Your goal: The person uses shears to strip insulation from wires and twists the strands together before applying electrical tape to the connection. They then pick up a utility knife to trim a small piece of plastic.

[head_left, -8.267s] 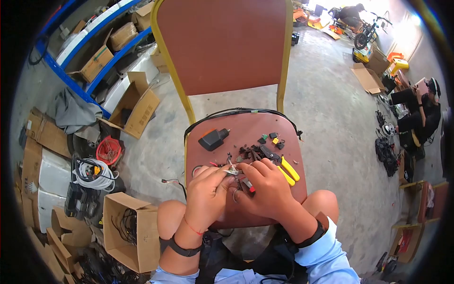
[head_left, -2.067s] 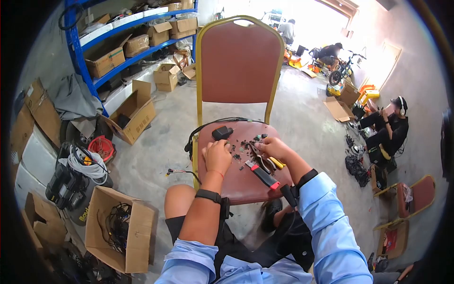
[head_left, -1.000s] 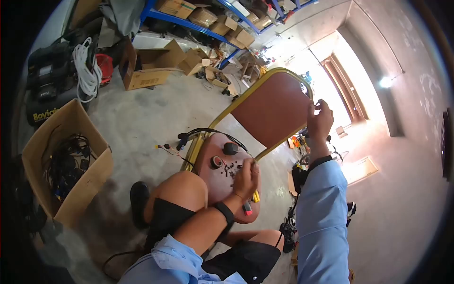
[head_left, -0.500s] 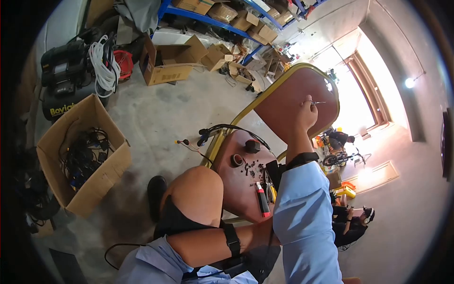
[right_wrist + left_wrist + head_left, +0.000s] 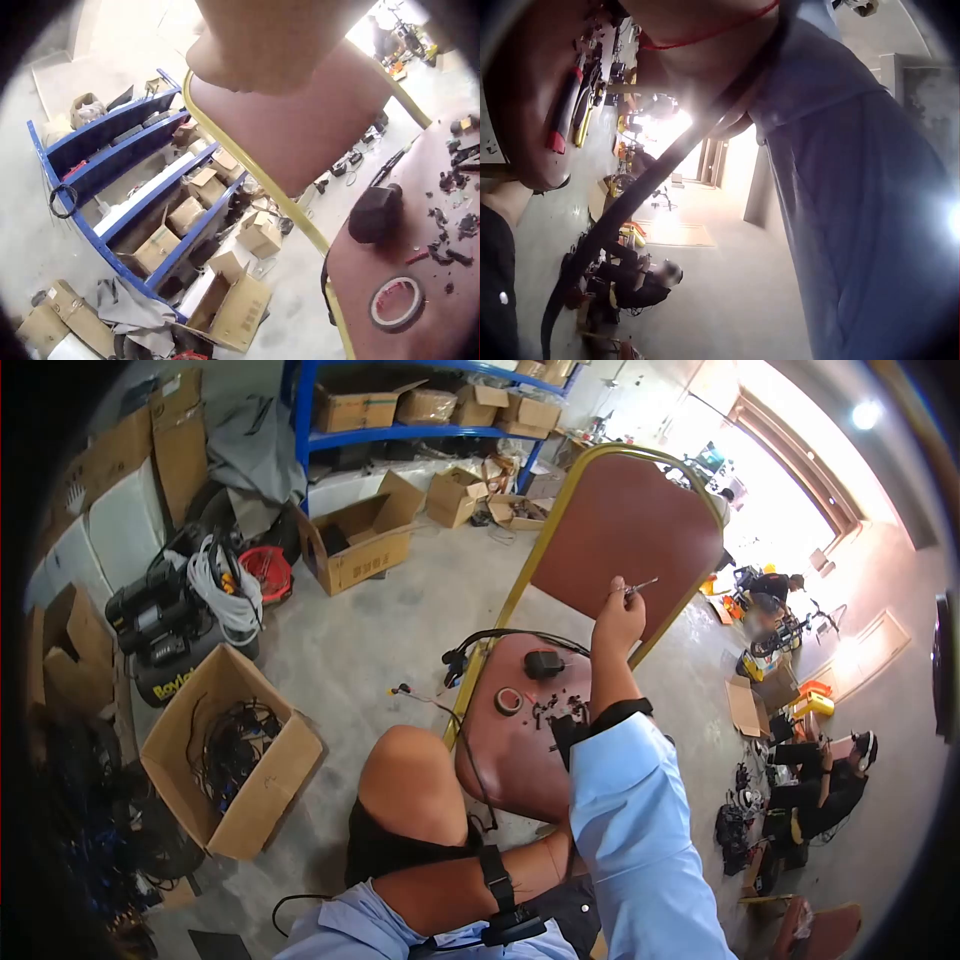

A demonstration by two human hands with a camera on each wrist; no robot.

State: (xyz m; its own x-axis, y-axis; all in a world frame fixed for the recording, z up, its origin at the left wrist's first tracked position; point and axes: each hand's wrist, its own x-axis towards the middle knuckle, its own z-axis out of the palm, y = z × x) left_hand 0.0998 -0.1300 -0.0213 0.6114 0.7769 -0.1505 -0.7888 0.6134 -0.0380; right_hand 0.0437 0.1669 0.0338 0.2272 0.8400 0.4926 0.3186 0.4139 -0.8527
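Note:
My right hand [image 5: 620, 622], raised before the backrest of the red chair [image 5: 500, 780], pinches a thin, pointed metal piece [image 5: 645, 585]. In the right wrist view that hand [image 5: 262, 49] fills the top and its fingertips are hidden. My left forearm passes under the right sleeve, which hides the left hand in the head view. In the left wrist view only part of the left hand [image 5: 697, 82] shows past a red string, close to the blue sleeve [image 5: 840, 195]. On the seat lie a black indicator light [image 5: 376, 214], a tape roll [image 5: 396, 304] and small black connector pieces [image 5: 439, 255].
A red-and-black utility knife [image 5: 566, 110] and yellow-handled pliers [image 5: 585, 124] lie on the seat. Black cable [image 5: 530, 632] runs along its back edge. A carton of wires [image 5: 235, 760] and an air compressor [image 5: 165, 645] stand left. A person [image 5: 835, 790] sits at the right.
Both hands worked over the seat earlier. My right hand has since risen toward the backrest with the metal piece, while the left has drawn back under the right sleeve. The head view has tilted.

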